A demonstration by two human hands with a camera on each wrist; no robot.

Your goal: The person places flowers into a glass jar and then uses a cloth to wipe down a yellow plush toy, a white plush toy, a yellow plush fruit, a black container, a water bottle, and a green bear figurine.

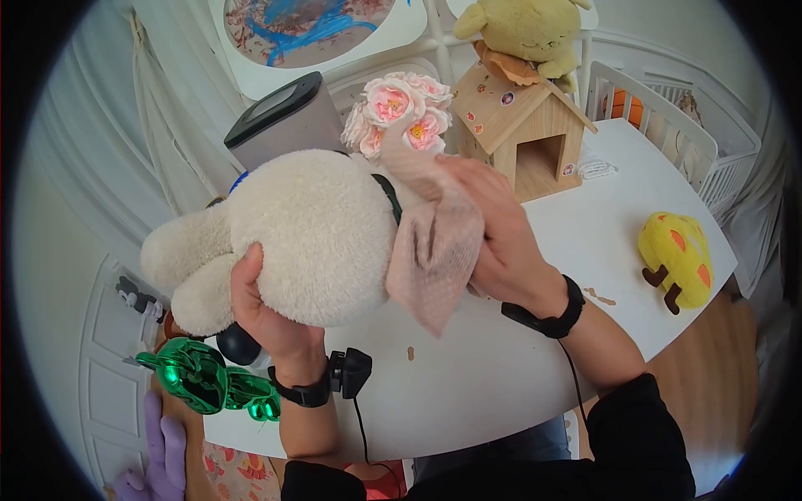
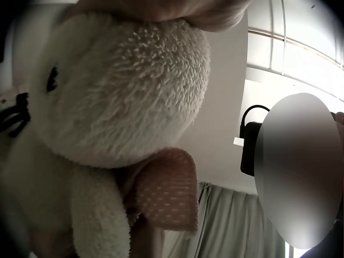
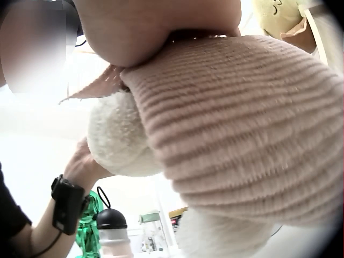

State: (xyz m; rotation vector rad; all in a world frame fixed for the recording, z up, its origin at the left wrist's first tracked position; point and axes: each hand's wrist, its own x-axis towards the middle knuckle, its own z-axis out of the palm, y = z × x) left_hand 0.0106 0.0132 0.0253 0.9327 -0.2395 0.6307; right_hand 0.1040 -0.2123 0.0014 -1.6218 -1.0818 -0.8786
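Observation:
A white plush rabbit (image 1: pixel 313 238) lies sideways in the air over the table, its two ears pointing left. My left hand (image 1: pixel 271 321) grips its head from below near the ears, thumb on the fluffy back. A dark band circles the neck. Pink ribbed cloth (image 3: pixel 242 129) covers the rabbit's body in the right wrist view, and a pointed flap of it hangs by the neck in the head view. My right hand (image 1: pixel 501 238) holds the cloth there, its fingertips hidden. The left wrist view shows the rabbit's face side (image 2: pixel 118 91) and a fuzzy arm (image 2: pixel 99 215).
On the white table (image 1: pixel 468 367) stand a wooden toy house (image 1: pixel 526 134), pink flowers (image 1: pixel 397 113) and a grey box-shaped device (image 1: pixel 288 125). A yellow plush (image 1: pixel 681 259) lies at the right. Near my left wrist are a shiny green figure (image 1: pixel 196 380) and a black-capped bottle (image 3: pixel 113 231).

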